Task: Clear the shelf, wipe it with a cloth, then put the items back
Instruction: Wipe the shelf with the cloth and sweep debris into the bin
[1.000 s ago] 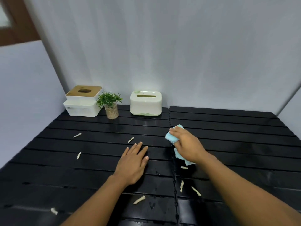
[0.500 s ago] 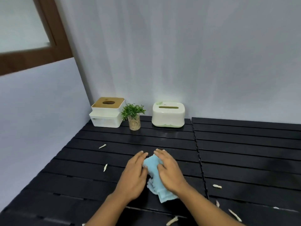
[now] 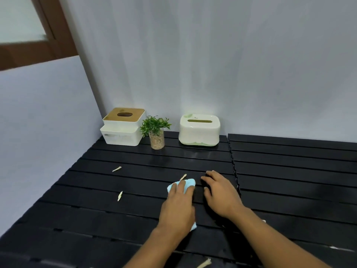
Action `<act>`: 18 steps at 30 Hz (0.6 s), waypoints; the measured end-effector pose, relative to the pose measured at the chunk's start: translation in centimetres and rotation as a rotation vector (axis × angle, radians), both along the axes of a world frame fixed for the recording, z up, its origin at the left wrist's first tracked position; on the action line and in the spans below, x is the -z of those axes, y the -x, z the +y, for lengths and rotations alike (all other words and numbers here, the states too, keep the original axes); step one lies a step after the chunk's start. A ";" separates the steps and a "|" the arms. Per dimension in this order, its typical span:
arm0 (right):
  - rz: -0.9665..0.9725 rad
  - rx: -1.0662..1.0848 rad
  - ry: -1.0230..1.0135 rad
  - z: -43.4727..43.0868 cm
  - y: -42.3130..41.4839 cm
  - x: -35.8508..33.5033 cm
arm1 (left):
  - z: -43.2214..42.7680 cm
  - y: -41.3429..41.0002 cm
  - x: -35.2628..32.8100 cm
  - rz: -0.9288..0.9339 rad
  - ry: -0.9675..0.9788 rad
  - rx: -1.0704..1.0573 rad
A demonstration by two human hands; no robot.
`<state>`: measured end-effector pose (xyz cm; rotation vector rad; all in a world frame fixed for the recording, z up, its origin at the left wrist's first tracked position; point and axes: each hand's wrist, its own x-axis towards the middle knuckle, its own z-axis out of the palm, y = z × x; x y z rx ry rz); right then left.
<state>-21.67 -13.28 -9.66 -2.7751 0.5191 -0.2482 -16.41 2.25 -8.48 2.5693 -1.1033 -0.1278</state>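
Observation:
A light blue cloth lies on the black slatted shelf, pressed flat under my left hand, with its far edge and a near corner showing. My right hand rests palm down just right of it, fingers apart and holding nothing. At the back stand a white tissue box with a wooden lid, a small green plant in a glass and a cream tissue box with a green base.
Pale scraps lie on the slats: one just beyond the cloth, two at the left, one near the front edge. A seam splits the shelf into two panels. White walls close the back and left.
The cloth has passed from my right hand to my left hand. My right hand has let go and now lies flat on the shelf beside it. The view has shifted left.

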 end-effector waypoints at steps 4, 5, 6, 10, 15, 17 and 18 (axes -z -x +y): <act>-0.030 0.037 0.012 0.8 -0.9 0.1 | 4.4 -5.3 -1.1 -0.048 0.252 0.021; -0.028 0.030 0.012 1.1 -1.2 0.2 | 5.7 -7.1 -1.6 -0.083 0.291 0.000; -0.025 0.019 0.011 1.6 -1.6 0.2 | 7.2 -9.1 -2.1 -0.113 0.310 -0.016; -0.003 0.006 0.016 3.1 -2.9 0.7 | 13.0 -18.3 -3.2 -0.104 0.192 -0.043; 0.004 0.027 0.024 3.0 -3.0 1.3 | 17.5 -25.4 -0.7 -0.016 0.031 -0.036; 0.011 0.038 0.038 3.0 -3.1 1.4 | 17.2 -25.4 0.8 0.026 0.090 -0.076; 0.014 0.046 0.047 3.0 -3.2 1.5 | 16.8 -25.2 1.3 0.039 0.127 -0.110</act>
